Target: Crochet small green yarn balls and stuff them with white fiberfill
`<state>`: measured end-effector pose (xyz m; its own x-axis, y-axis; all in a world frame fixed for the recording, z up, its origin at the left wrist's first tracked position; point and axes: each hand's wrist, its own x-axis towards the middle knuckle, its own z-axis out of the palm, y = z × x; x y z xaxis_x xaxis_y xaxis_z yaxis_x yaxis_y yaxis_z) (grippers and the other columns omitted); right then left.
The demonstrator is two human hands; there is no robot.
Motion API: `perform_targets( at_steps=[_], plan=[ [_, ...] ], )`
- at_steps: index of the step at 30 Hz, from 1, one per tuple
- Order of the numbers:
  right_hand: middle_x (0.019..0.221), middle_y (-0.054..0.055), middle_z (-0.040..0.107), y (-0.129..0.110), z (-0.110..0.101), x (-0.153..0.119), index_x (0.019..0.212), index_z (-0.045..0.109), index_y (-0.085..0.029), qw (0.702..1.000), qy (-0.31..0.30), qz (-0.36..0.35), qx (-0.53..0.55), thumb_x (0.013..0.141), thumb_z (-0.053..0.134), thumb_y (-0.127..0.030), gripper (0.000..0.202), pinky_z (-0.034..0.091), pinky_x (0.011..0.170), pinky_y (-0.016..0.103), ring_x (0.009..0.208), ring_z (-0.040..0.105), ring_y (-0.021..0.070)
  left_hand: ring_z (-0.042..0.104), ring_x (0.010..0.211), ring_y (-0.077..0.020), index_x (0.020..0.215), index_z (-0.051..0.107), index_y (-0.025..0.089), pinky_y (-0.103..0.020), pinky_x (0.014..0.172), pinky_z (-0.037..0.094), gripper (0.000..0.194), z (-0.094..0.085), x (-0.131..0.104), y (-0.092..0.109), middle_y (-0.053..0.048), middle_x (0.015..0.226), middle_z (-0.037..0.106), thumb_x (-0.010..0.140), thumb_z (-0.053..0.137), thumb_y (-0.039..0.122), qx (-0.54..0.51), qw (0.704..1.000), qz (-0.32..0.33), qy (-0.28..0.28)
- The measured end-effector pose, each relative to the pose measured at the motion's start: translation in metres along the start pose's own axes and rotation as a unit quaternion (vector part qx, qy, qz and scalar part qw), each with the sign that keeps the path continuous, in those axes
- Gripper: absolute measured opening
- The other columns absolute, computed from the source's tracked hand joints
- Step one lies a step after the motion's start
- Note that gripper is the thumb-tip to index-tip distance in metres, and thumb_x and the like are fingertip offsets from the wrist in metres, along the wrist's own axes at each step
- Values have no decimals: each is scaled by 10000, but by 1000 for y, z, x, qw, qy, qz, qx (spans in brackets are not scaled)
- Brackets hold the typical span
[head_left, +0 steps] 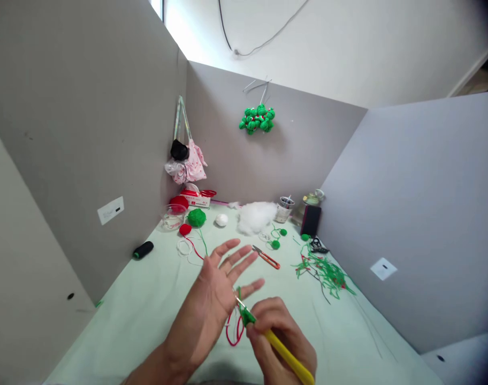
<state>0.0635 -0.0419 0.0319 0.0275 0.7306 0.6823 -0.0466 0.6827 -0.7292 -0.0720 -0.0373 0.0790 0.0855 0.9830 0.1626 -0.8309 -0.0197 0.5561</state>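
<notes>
My right hand (282, 334) grips a crochet hook (289, 357) with a thick yellow handle and a thin metal shaft. A small green crocheted piece (248, 316) sits at the hook's shaft, by my right fingertips. My left hand (218, 291) is open, palm turned up and fingers spread. Green yarn (239, 292) runs by its little finger, close to the hook's tip. Below the hands hangs or lies a loop of red yarn (235, 342); which one I cannot tell. A green yarn ball (196, 217) stands farther back, its strand leading toward my left hand.
Orange-handled thread snips (268, 259) lie beyond my fingers. White stuffing (257, 218) is heaped at the back. Green yarn scraps (328, 275) spread on the right, near a dark phone (310, 220). A black thread spool (143, 250) lies left. Grey panels (420, 203) enclose the table.
</notes>
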Motion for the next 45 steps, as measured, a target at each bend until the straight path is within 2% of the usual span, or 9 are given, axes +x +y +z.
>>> perform_targets(
  at_steps=[1,4,7,9,11,14,23,33,45],
  plan=[
    [751,14,652,-1,0,-1,823,696,-273,1000,10,8,14,899,701,-96,192,493,597,283,684,606,172,448,1513,-345,1058,769,276,-581,1184,426,444,3,5,2,-108,1377,696,960,588,669,-6,999,28,13],
    [764,21,647,-2,-10,3,829,699,-254,998,43,21,50,896,727,-122,151,473,556,263,676,601,165,488,1477,-327,508,566,226,-536,1293,262,668,1,14,-1,-90,1031,786,1034,457,623,152,977,151,13],
    [785,15,654,1,-22,13,854,707,-239,996,69,15,53,898,731,-114,135,508,579,250,687,626,152,420,1513,-359,643,722,227,-558,1323,8,588,-12,15,-18,-110,1205,774,1028,493,607,466,841,263,-76],
    [808,12,676,3,-27,17,862,715,-241,996,77,15,31,897,735,-109,138,534,613,235,727,656,147,392,1518,-375,969,821,239,-573,1310,82,367,-19,13,-30,-118,1327,721,951,669,572,523,817,229,-81],
    [832,15,704,5,-28,17,866,726,-246,997,69,20,4,899,734,-110,140,555,643,225,773,684,150,512,1401,-357,1206,787,249,-529,1225,327,418,-21,11,-38,-117,1301,704,890,767,523,490,860,134,-50],
    [853,15,722,9,-29,12,904,740,-258,998,43,37,-15,920,711,-116,146,571,661,225,781,695,149,673,949,-220,1222,784,243,-356,908,545,408,-18,13,-46,-44,956,698,878,793,462,365,931,-6,7],
    [861,11,713,26,-44,3,904,743,-256,995,53,69,-50,908,711,-103,156,547,694,231,811,687,148,464,424,-70,1299,716,147,-212,469,386,526,-21,18,-62,69,557,552,847,837,388,240,962,-123,44],
    [790,-5,683,32,-41,1,858,761,-275,989,61,129,44,888,738,-143,137,528,656,213,793,657,143,515,470,-66,1287,707,130,-189,465,293,630,-24,18,-71,38,573,611,760,910,412,200,957,-187,89],
    [832,-16,704,46,-52,-5,851,771,-261,974,80,201,73,857,771,-156,105,555,668,213,741,682,124,676,648,-80,1196,749,149,-169,642,525,506,-23,18,-77,22,745,686,739,945,245,152,966,-176,112]
  ],
)
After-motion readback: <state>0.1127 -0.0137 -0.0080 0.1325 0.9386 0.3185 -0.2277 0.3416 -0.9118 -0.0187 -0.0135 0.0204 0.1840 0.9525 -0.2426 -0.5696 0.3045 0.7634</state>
